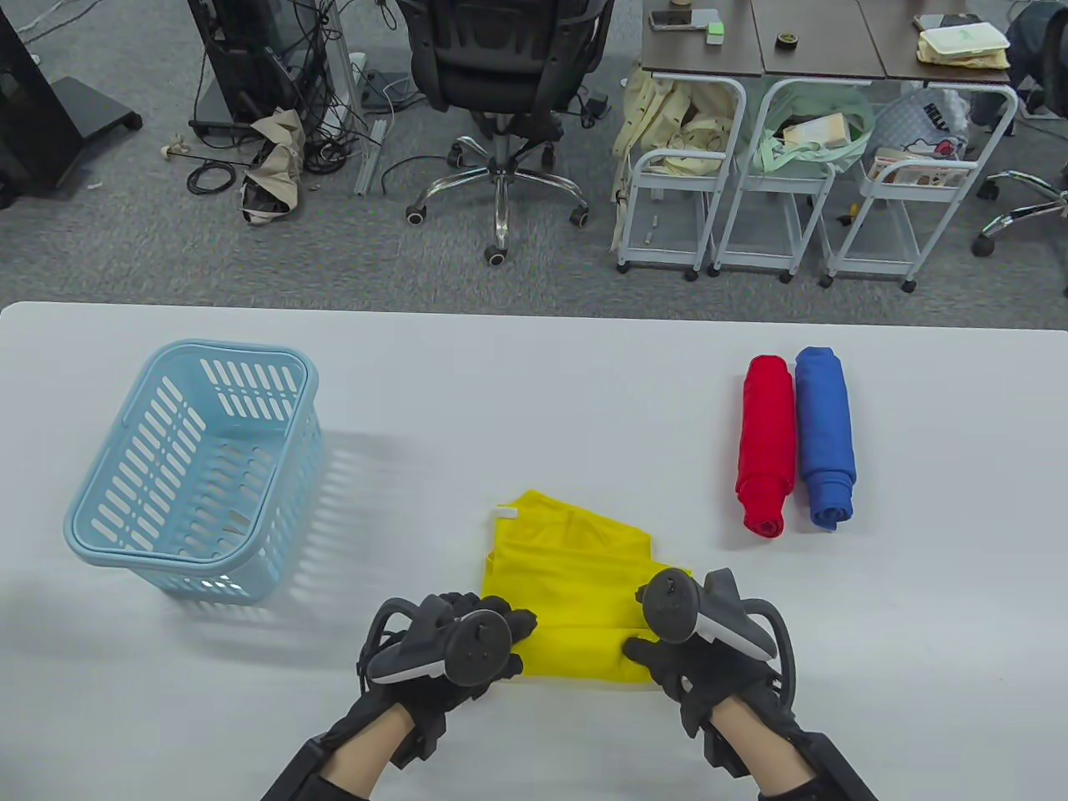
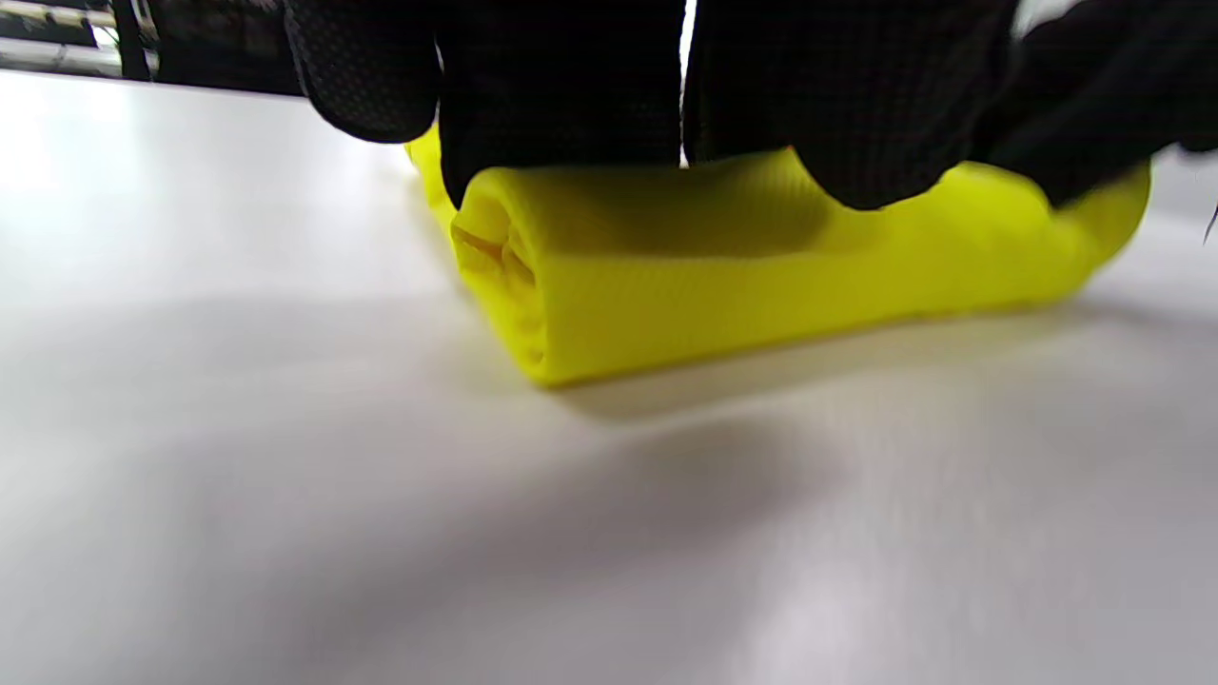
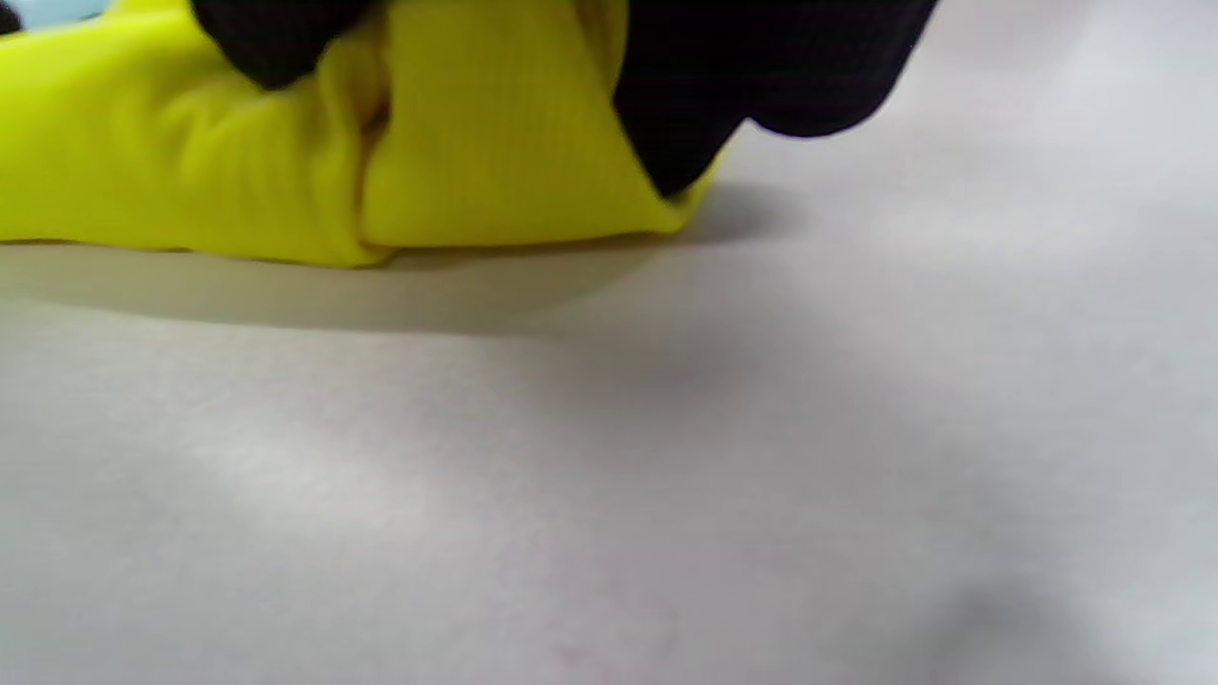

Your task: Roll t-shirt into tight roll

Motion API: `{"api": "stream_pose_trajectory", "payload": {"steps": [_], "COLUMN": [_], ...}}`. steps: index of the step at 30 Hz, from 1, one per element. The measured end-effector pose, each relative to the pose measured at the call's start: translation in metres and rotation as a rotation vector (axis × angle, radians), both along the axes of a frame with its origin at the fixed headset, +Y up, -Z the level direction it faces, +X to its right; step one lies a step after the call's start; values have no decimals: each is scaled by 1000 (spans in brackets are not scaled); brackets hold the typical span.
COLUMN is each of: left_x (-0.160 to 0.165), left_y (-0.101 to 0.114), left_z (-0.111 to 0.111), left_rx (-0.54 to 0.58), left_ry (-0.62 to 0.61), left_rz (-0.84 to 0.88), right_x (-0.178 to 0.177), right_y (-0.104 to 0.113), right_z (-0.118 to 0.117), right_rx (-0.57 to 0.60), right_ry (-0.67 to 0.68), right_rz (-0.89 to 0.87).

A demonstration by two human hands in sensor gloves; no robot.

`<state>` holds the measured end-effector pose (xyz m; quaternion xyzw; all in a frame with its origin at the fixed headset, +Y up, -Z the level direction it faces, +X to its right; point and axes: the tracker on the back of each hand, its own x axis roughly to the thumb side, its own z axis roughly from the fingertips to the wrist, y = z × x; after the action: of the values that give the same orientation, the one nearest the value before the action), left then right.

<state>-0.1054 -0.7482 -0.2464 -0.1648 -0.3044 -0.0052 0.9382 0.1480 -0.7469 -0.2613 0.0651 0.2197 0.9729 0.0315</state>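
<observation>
Shirt: the yellow t-shirt [image 1: 576, 584] lies on the table [image 1: 534, 375] near the front edge, its near end already rolled.
Roll axis: left to right, across both hands.
Unrolled cloth: points away from the person.
Left hand [image 1: 455, 647]: fingers curled on the roll's left end.
Right hand [image 1: 692, 638]: fingers curled on its right end.
Nearer hand: neither; each is on one end.

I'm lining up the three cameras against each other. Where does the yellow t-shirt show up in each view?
Table view: yellow t-shirt at bottom centre, its near end rolled between the left hand and right hand.
Left wrist view: upper centre, the roll's open end facing the camera, gloved fingers on top.
Right wrist view: upper left, under gloved fingers.
Shared landmark: the white table under the roll.
</observation>
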Motion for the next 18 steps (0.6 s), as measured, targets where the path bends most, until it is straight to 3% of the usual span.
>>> {"api": "stream_pose_trajectory", "payload": {"steps": [4, 6, 7, 10, 15, 18], "left_x": [6, 5, 5, 4, 3, -8], "left_y": [-4, -4, -5, -6, -3, 1], "left_z": [1, 1, 1, 1, -3, -8], "left_rx": [6, 10, 8, 8, 17, -81], "left_ry": [-22, -25, -23, -26, 4, 51], "left_rz": [-59, -63, -65, -72, -33, 91], "right_x": [2, -1, -3, -13, -30, -21], "right_y": [20, 27, 28, 20, -4, -3], "right_z": [5, 7, 8, 10, 14, 6], "right_rx": [160, 197, 188, -15, -2, -50], "right_ry": [-58, -6, 41, 269, 322, 276], "right_rz": [145, 140, 106, -194, 70, -69]}}
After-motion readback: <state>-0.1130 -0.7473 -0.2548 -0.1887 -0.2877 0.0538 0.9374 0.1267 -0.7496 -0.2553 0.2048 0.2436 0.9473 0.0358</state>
